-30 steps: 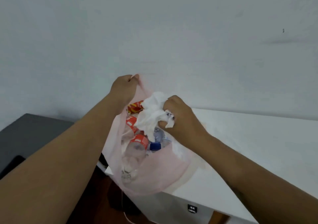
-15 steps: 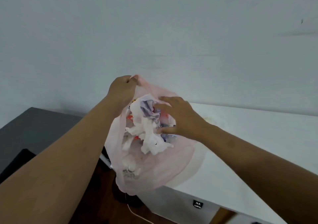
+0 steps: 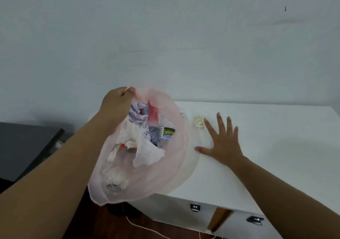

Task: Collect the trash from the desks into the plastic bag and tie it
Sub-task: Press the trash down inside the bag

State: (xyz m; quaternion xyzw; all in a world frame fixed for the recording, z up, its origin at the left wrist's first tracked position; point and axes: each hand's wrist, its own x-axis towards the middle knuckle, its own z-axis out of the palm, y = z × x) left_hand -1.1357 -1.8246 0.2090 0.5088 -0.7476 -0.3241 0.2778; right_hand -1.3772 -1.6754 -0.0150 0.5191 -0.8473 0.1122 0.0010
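Note:
My left hand point(image 3: 116, 104) grips the top rim of a thin pink plastic bag point(image 3: 171, 176) and holds it up at the left end of the white desk point(image 3: 276, 146). Inside the bag lie crumpled white tissues point(image 3: 147, 152), plastic bottles point(image 3: 164, 133) and a red wrapper point(image 3: 153, 114). My right hand point(image 3: 223, 143) is outside the bag, fingers spread, palm down over the desk top and holding nothing. A small crumpled cream paper ball point(image 3: 199, 121) sits on the desk just beyond my right index finger.
A dark grey desk point(image 3: 24, 146) stands lower to the left. The white desk has drawer handles point(image 3: 195, 207) on its front. A white cable point(image 3: 147, 228) trails over the dark wooden floor. A pale wall rises behind.
My right hand has let go of the white tissues in the bag, come out and moved right, spreading open over the desk near the paper ball. The bag's mouth has widened.

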